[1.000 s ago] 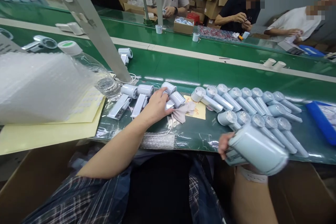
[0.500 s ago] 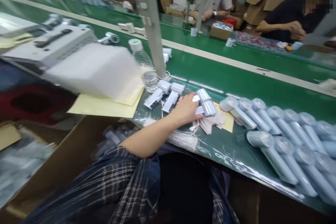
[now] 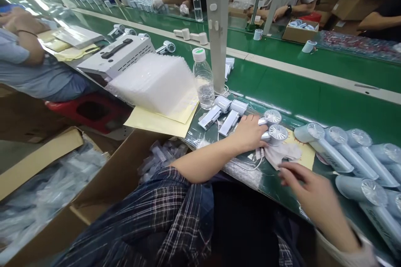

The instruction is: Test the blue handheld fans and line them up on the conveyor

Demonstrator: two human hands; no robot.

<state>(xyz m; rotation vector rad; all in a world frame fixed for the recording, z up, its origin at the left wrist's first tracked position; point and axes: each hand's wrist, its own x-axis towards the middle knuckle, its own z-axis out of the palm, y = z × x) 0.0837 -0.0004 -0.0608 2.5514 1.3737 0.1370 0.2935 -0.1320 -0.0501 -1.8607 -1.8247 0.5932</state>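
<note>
My left hand (image 3: 249,134) is closed around pale blue, hair-dryer-shaped parts; two round, film-covered ends (image 3: 278,132) show beyond its fingers. How far the fingers wrap each part is hidden. Beside it, to the left, lie two similar parts (image 3: 229,122) with long flat handles. A crumpled white cloth (image 3: 283,153) rests on a yellow sheet (image 3: 308,154) just right of the left hand. My right hand (image 3: 308,187) hovers by the cloth's near edge, slightly blurred, fingers bent and thumb apart from them; nothing shows in it.
Rows of film-wrapped pale blue dryers (image 3: 338,150) cover the right of the bench. Left stand a water bottle (image 3: 205,85), a metal post (image 3: 216,29), a stack of white sheets (image 3: 156,81) and a grey box (image 3: 117,56). Below is a carton (image 3: 103,179). Co-workers sit across the green belt (image 3: 282,79).
My right hand has come into view from the lower right. The parts in my left hand have turned so their round ends face me. The camera view has swung left.
</note>
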